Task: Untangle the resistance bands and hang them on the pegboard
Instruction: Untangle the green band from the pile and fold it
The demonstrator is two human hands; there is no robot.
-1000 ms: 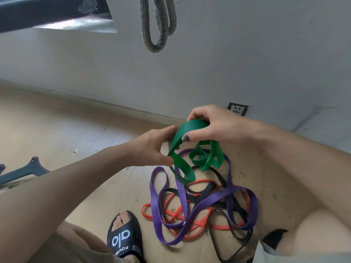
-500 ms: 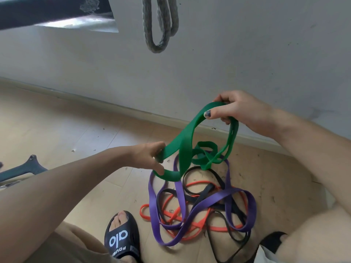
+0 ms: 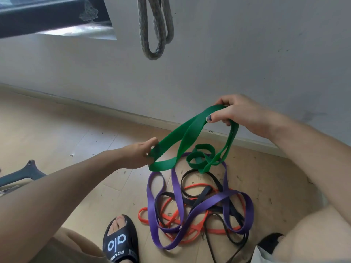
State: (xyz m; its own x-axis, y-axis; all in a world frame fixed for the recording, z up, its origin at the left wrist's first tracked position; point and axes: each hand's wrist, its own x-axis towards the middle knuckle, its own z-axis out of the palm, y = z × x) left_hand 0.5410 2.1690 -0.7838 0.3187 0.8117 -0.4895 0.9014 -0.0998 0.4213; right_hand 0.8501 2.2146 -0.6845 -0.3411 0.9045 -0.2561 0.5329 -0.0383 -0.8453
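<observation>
The task looks to be at an early stage. The right hand (image 3: 245,115) holds the green band (image 3: 187,133) up near the wall, its thumb and fingers pinching the top of the loop. The left hand (image 3: 139,153) grips the lower bend of the same band, fingers curled round it. Between the two hands the band runs taut, but its far end hangs down in a small knot of coils just above the pile, so it is not yet free.

On the floor (image 3: 57,133) below lie the purple band (image 3: 207,204), the black band (image 3: 201,194) and the orange band (image 3: 190,224), woven through one another; none of them looks sorted yet. No pegboard shows in this view, so nothing can be said to hang on it. A grey rope loop (image 3: 154,29) dangles on the wall above. A foot in a black sandal (image 3: 119,242) stands beside the pile.

Left to do, by my judgement: free the green coils, separate the other three, then hang all four.
</observation>
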